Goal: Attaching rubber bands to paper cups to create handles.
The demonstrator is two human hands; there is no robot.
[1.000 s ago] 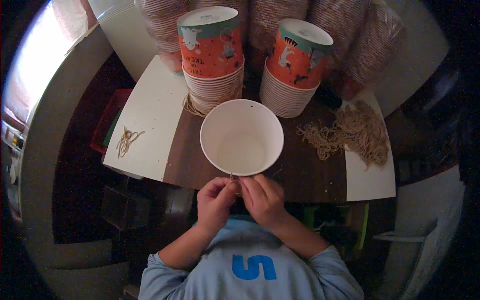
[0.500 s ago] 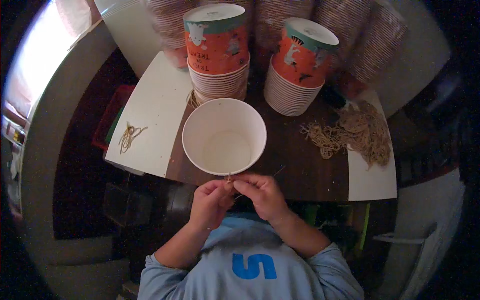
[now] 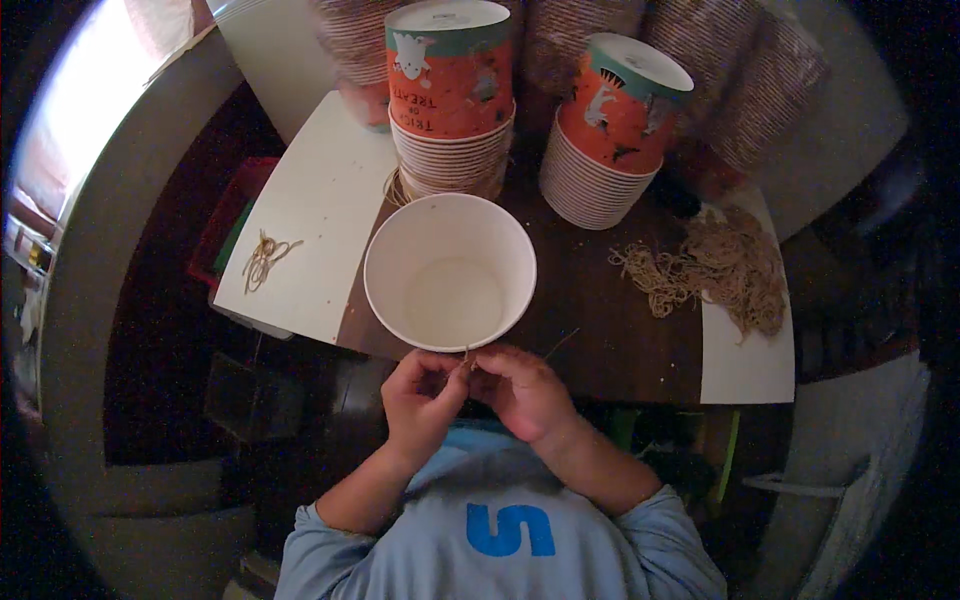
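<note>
Rolling open, the right hand (image 3: pixel 527 388) leaves the left hand (image 3: pixel 425 396) pinching cord (image 3: pixel 468 357) at the bucket (image 3: pixel 452 288) rim's six o'clock. The right's hold? Can't tell!

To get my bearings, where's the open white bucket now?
In the head view, the open white bucket is just left of centre, beyond the left hand and right hand and in front of the left stack of upside-down buckets.
</note>
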